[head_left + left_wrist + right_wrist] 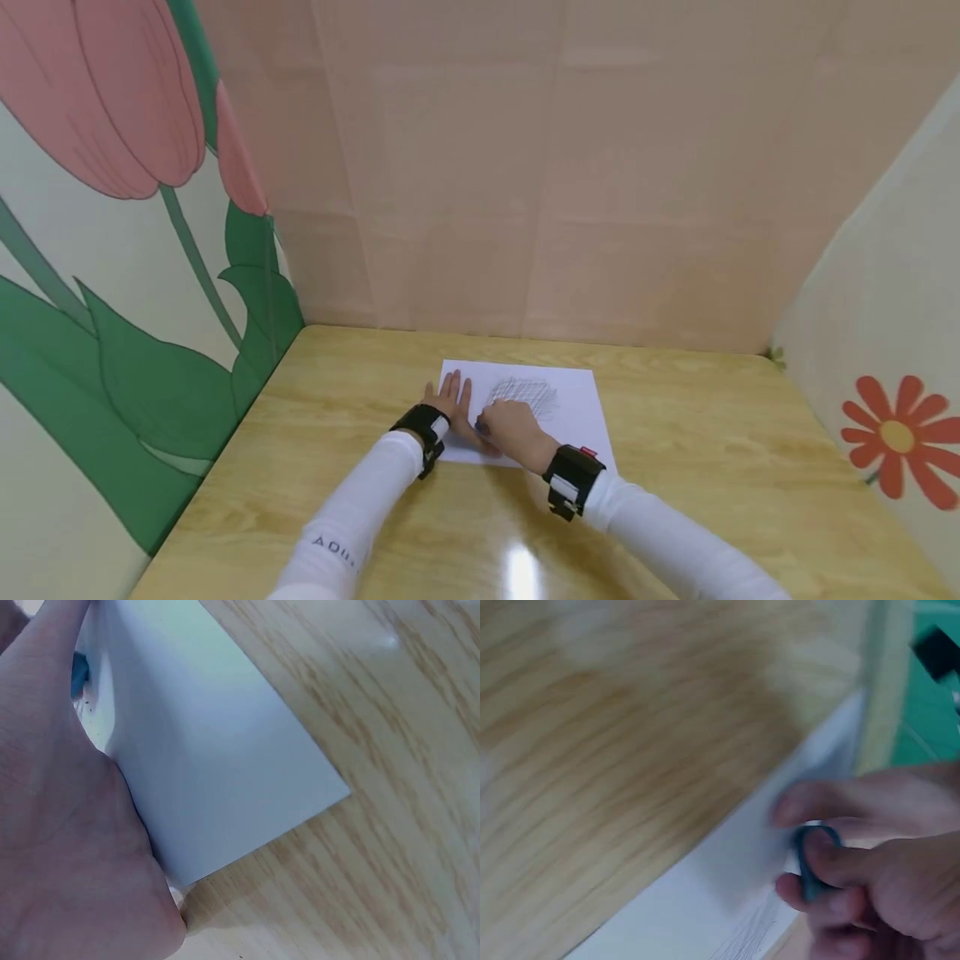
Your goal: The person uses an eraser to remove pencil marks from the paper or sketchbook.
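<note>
Now both hands are down on the paper, one pinning it, one gripping a small blue object.

Over on the wooden table (675,433), the white sheet of paper (570,400) lies flat near the middle, with a patch of grey pencil hatching (528,393) on it. The left hand (450,396) lies flat on the sheet's left edge, fingers straight and spread, pressing it to the table; its wrist view shows the palm (67,847) resting on the paper's corner. The right hand (510,425) sits just beside it, touching the paper below the hatching, its fingers (817,810) curled tight around a small blue object (810,859). That wrist view is blurred, so what the object is cannot be told. Tulip panels (112,250) flank the table's left side.
</note>
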